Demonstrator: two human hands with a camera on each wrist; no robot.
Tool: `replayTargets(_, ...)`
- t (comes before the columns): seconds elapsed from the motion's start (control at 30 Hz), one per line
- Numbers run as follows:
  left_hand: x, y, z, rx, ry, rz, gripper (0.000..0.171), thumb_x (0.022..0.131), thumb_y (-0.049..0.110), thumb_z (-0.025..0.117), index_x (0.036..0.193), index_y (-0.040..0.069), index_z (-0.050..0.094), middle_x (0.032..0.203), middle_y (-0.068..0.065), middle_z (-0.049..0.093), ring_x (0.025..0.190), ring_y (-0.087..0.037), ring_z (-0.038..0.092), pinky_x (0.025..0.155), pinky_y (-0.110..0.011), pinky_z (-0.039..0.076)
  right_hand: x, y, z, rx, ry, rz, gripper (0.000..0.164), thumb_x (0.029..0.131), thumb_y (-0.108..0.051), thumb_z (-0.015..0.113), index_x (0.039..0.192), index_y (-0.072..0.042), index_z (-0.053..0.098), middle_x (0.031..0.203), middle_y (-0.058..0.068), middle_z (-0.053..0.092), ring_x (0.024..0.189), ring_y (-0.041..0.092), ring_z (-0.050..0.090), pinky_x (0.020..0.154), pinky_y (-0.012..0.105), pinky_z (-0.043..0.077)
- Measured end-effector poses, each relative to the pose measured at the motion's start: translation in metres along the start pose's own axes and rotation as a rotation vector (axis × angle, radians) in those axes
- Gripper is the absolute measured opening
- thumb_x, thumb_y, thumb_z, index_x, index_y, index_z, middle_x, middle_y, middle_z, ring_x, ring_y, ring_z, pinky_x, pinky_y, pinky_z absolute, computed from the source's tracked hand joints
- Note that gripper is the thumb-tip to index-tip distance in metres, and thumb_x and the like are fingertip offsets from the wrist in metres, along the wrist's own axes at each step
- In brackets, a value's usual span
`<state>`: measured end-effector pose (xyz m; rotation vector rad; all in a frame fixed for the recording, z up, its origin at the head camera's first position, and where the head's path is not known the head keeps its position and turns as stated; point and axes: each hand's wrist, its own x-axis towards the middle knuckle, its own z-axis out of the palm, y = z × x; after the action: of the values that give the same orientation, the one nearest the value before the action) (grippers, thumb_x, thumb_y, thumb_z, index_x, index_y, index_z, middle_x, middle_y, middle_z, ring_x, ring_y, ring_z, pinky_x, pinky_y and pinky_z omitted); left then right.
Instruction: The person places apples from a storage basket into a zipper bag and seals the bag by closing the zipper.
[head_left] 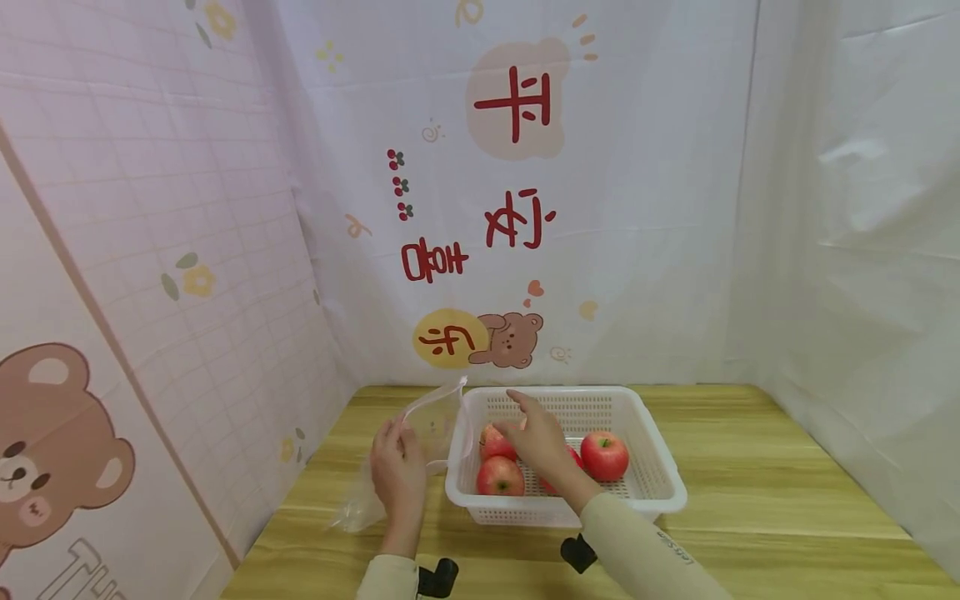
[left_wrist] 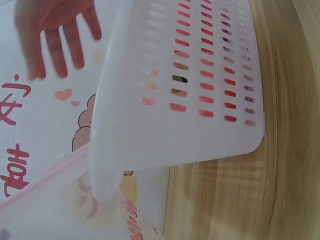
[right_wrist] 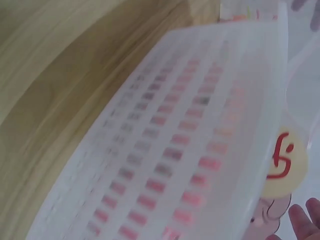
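Note:
My left hand (head_left: 399,467) pinches the rim of a clear plastic zip bag (head_left: 438,417) with a pinkish seal strip. The bag's mouth gapes beside the left wall of a white plastic basket (head_left: 660,492). Over the basket is my right hand (head_left: 542,437), its fingers extended and nothing held; the left wrist view shows those fingers (left_wrist: 72,45) straight and spread. Several red apples lie in the basket, among them a front-left apple (head_left: 501,477), one behind it (head_left: 493,442) and a right-hand apple (head_left: 604,456). My right hand and forearm partly hide another apple (head_left: 555,483).
The basket stands on a wood-grain table (head_left: 772,492). A white cloth (head_left: 660,208) printed with red characters and a bear hangs behind the table. Another cloth (head_left: 150,275) hangs along the left side.

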<state>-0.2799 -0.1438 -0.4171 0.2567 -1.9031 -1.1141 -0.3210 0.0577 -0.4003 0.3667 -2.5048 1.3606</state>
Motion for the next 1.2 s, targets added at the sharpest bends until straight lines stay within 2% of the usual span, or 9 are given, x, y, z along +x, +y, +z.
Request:
replayTargets(0.33, 0.000, 0.000, -0.007, -0.013, -0.040, -0.058, 0.032, 0.100, 0.015, 0.052, 0.124, 0.001, 0.068, 0.132, -0.026, 0.057, 0.118, -0.050, 0.054, 0.094, -0.067, 0.039, -0.005, 0.035, -0.037, -0.031, 0.018, 0.080, 0.064, 0.090, -0.031, 0.073, 0.145, -0.008, 0.049, 0.140, 0.021, 0.053, 0.127, 0.040, 0.051, 0.099, 0.057, 0.044)
replayTargets(0.57, 0.000, 0.004, -0.011, -0.028, -0.068, -0.045, 0.034, 0.102, 0.018, 0.051, 0.126, 0.000, 0.066, 0.134, -0.027, 0.055, 0.116, -0.049, 0.057, 0.095, -0.065, 0.040, -0.009, 0.062, -0.058, -0.100, 0.038, 0.153, 0.063, 0.092, -0.028, 0.069, 0.145, -0.002, 0.046, 0.139, 0.028, 0.051, 0.124, 0.047, 0.051, 0.098, 0.058, 0.043)
replayTargets(0.8, -0.003, 0.004, -0.013, -0.049, -0.069, -0.040, 0.032, 0.101, 0.014, 0.052, 0.125, -0.002, 0.066, 0.134, -0.029, 0.054, 0.107, -0.046, 0.063, 0.093, -0.064, 0.042, -0.015, 0.074, -0.060, -0.117, -0.046, 0.212, 0.066, 0.090, -0.029, 0.071, 0.145, -0.002, 0.045, 0.139, 0.027, 0.051, 0.120, 0.043, 0.055, 0.098, 0.058, 0.043)
replayTargets(0.97, -0.002, 0.001, -0.013, -0.048, -0.062, -0.046, 0.031, 0.101, 0.014, 0.053, 0.124, -0.002, 0.067, 0.132, -0.030, 0.055, 0.111, -0.048, 0.060, 0.095, -0.065, 0.040, -0.017, 0.079, -0.056, -0.089, -0.074, 0.193, 0.071, 0.088, -0.028, 0.074, 0.145, 0.001, 0.044, 0.141, 0.028, 0.049, 0.124, 0.044, 0.052, 0.100, 0.058, 0.041)
replayTargets(1.2, -0.002, 0.001, -0.013, -0.057, -0.066, -0.043, 0.030, 0.102, 0.013, 0.052, 0.124, -0.002, 0.067, 0.132, -0.031, 0.054, 0.113, -0.050, 0.058, 0.097, -0.065, 0.038, -0.015, 0.081, -0.053, -0.104, -0.119, 0.191, 0.070, 0.087, -0.028, 0.075, 0.143, 0.001, 0.046, 0.138, 0.029, 0.052, 0.119, 0.045, 0.055, 0.097, 0.056, 0.045)
